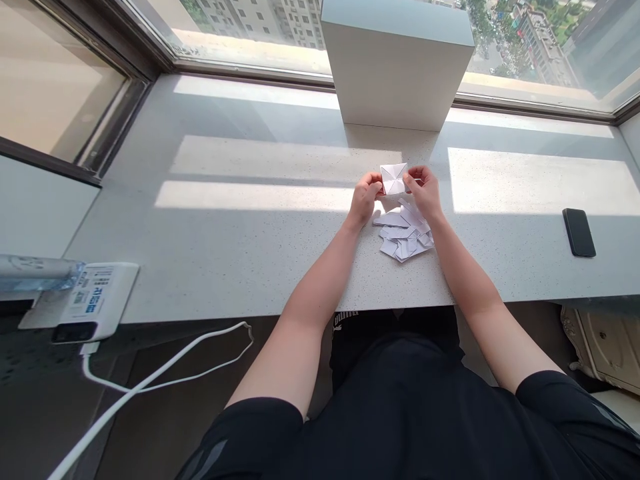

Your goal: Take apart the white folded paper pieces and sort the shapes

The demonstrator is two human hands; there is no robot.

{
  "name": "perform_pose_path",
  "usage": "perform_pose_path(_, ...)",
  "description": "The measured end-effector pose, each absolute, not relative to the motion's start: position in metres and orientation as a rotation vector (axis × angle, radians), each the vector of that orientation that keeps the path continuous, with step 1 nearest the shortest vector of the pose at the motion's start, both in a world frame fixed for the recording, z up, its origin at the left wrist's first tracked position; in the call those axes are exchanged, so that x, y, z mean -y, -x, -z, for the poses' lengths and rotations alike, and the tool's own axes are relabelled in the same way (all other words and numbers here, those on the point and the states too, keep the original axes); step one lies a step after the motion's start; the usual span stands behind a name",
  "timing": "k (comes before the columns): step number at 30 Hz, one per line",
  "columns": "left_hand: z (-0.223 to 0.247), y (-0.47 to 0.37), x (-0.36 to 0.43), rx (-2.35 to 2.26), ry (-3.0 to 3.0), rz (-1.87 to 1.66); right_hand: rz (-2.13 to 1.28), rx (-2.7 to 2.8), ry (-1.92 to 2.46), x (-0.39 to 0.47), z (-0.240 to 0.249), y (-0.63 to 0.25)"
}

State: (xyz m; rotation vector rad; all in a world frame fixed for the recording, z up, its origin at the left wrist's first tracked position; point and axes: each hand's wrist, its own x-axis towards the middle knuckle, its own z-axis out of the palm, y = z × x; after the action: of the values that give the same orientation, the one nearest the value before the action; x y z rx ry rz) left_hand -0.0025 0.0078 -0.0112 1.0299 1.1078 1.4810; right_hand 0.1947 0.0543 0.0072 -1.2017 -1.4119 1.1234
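Observation:
Between my two hands is a small square of folded white paper (395,179), with crease lines meeting at its middle. My left hand (367,195) pinches its left edge, thumb on the near side. At the right edge, my right hand (423,189) grips it between thumb and fingers. The paper is held just above the counter. Right below it lies a loose heap of folded white paper pieces (403,233), overlapping one another. Some fingertips are hidden behind the square.
A tall white box (400,80) stands against the window beyond my hands. A black phone (579,233) lies on the speckled counter (240,253) at the right. Near the left front edge sits a white power bank (103,293) with a white cable (165,360) hanging over the edge.

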Motion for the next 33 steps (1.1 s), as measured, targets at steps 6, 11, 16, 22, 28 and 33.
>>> perform_pose_path(6,0.018,0.002,-0.011,-1.139,-1.153,-1.521,-1.038,1.557,1.198,-0.053,0.005,-0.210)
perform_pose_path(11,0.028,0.004,-0.018,-1.103,-1.172,-1.569,-0.852,1.891,1.165,-0.004,-0.022,-0.249)
perform_pose_path(16,0.033,0.005,-0.023,-1.099,-1.204,-1.582,-0.670,2.560,0.834,0.059,-0.048,-0.283)
perform_pose_path(22,0.034,0.006,-0.027,-1.107,-1.212,-1.590,-0.742,2.541,1.042,0.071,-0.046,-0.289)
perform_pose_path(28,0.033,0.007,-0.027,-1.089,-1.229,-1.597,-1.013,1.939,1.210,0.057,-0.052,-0.288)
perform_pose_path(33,0.032,0.007,-0.028,-1.067,-1.232,-1.610,-1.298,1.625,1.283,0.053,-0.044,-0.293)
